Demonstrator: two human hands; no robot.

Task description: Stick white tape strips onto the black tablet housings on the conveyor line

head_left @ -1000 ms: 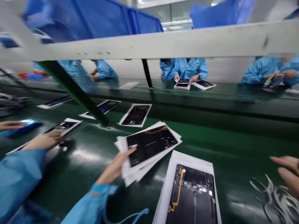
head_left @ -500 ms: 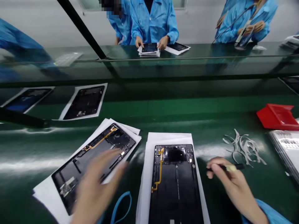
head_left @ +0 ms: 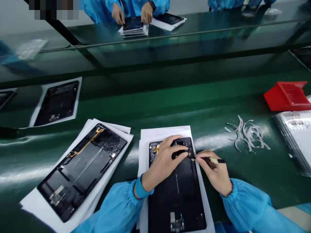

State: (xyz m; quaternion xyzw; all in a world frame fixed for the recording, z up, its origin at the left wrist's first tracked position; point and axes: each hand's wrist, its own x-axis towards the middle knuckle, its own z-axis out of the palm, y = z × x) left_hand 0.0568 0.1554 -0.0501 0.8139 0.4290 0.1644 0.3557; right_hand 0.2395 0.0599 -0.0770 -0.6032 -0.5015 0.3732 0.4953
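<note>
An opened tablet housing (head_left: 170,197) lies on white sheets (head_left: 145,132) in front of me, its dark inside facing up. My left hand (head_left: 165,158) rests over its upper part, fingers stretched out and thumb and fingertips near the right edge, covering most of the orange flex cable. My right hand (head_left: 213,171) is closed on a slim black tool with a pale yellow band (head_left: 214,160). The tool's tip meets the housing's upper right edge, close to my left thumb. A second tablet housing (head_left: 82,171) with an orange cable lies slanted on paper at the left.
Curled white strips (head_left: 245,134) lie in a heap to the right. Beyond them are a red bin (head_left: 286,97) and a stack of clear trays (head_left: 296,139). Another housing (head_left: 58,103) lies far left. Across the glass-like divider, a co-worker's hands (head_left: 147,13) hold a stacked tablet.
My left hand has moved right from above the slanted housing onto the middle one. My right hand has brought the tool left to that housing's edge. The camera view has shifted.
</note>
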